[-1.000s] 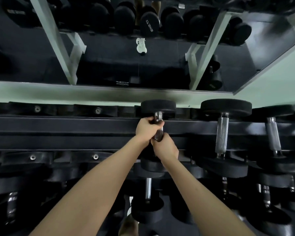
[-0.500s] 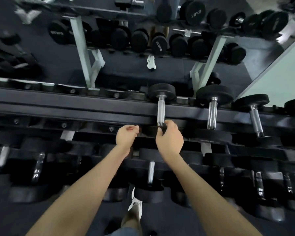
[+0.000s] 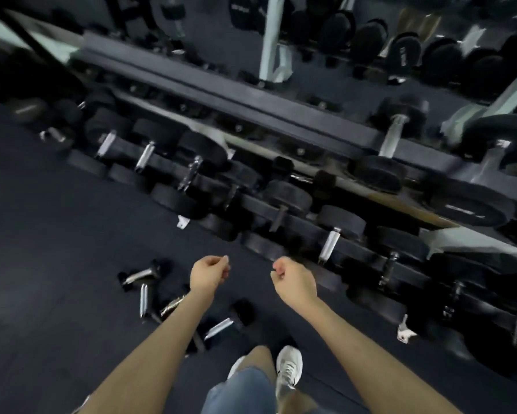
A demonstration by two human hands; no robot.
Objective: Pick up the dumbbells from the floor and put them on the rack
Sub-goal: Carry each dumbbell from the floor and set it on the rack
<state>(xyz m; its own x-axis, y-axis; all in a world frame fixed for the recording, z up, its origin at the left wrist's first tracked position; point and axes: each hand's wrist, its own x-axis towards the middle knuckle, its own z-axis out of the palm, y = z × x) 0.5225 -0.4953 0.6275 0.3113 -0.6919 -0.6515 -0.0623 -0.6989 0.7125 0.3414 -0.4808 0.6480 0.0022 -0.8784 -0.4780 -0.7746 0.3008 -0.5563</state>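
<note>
- The left hand (image 3: 209,273) is in the lower middle of the frame. Its fingers are loosely curled and it holds nothing.
- The right hand (image 3: 294,280) is near it on the right, not touching it. Its fingers are also loosely curled around nothing.
- Several small dumbbells (image 3: 142,274) with shiny handles lie on the dark floor (image 3: 57,249) at the lower left of centre, partly hidden by the left forearm.
- The rack (image 3: 281,115) runs diagonally from the upper left to the right edge. Black weights fill its lower tiers.
- A larger dumbbell (image 3: 391,138) lies across the top rails at the upper right.
- A white shoe (image 3: 288,372) and blue shorts (image 3: 242,389) show at the bottom centre.
</note>
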